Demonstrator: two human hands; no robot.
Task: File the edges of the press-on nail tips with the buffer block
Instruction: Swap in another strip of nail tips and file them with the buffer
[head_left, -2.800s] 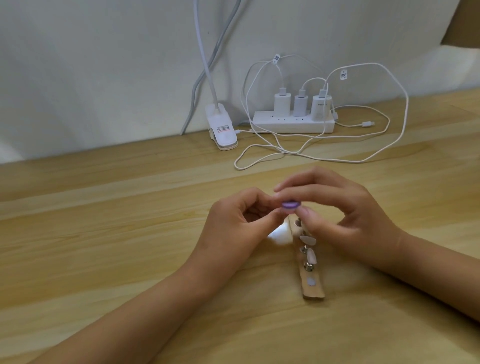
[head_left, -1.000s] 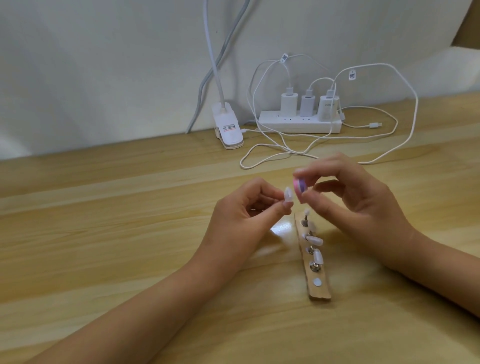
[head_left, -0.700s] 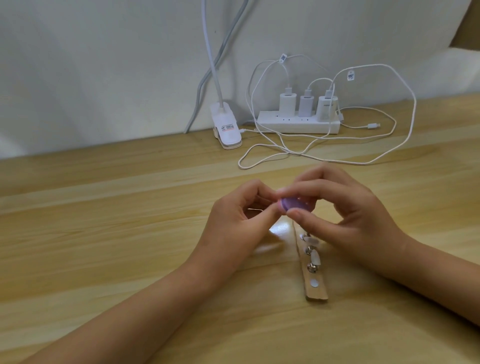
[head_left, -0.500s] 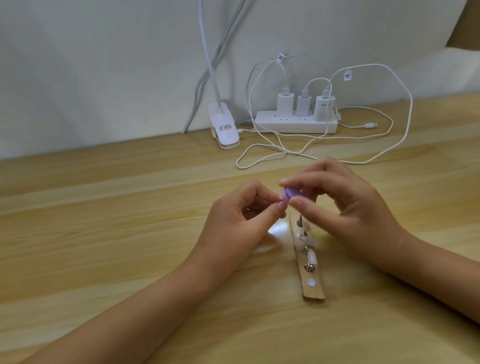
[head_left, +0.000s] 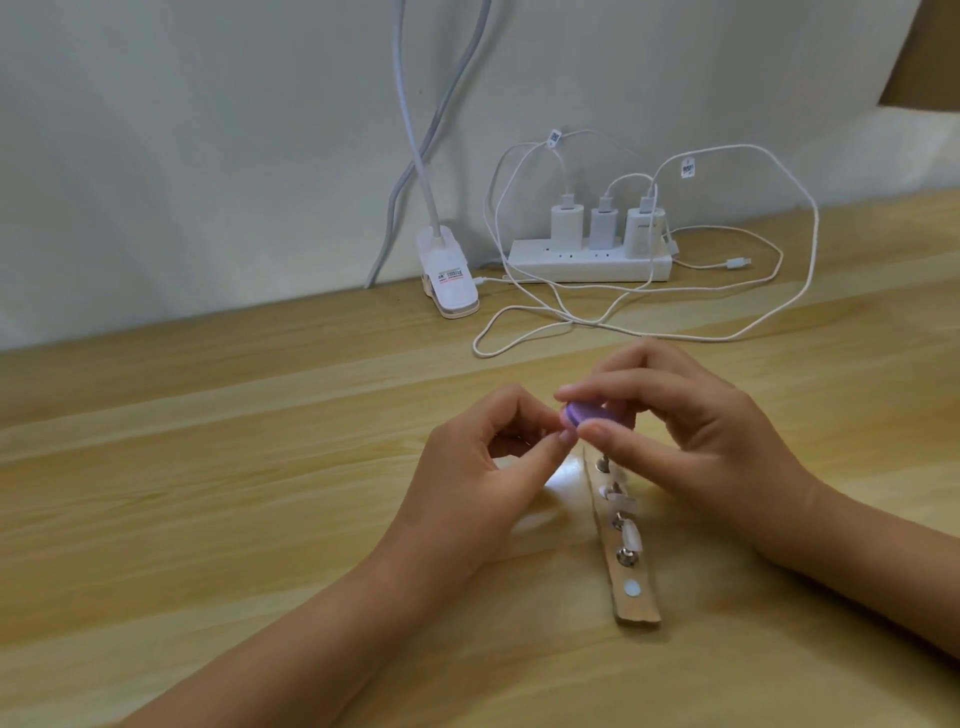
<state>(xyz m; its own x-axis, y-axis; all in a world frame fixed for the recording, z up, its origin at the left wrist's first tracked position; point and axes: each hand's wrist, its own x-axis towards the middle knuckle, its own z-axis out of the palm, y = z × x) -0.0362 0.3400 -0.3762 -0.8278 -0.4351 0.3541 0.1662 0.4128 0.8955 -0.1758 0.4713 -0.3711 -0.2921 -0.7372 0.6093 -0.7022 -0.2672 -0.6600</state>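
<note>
While a second ago the buffer block (head_left: 748, 414) was lifted clear, the right hand (head_left: 711, 447) is now pinching it back against the nail tip hidden between the pinched fingertips of the left hand (head_left: 478, 483), above the holder strip (head_left: 636, 605), so filing is likely resuming.

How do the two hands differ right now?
The right hand pinches the buffer block; the left hand pinches thumb to forefinger at its edge, its contents hidden. The right hand is over the nail strip's far end; the left hand is beside it. Both have curled fingers.
</note>
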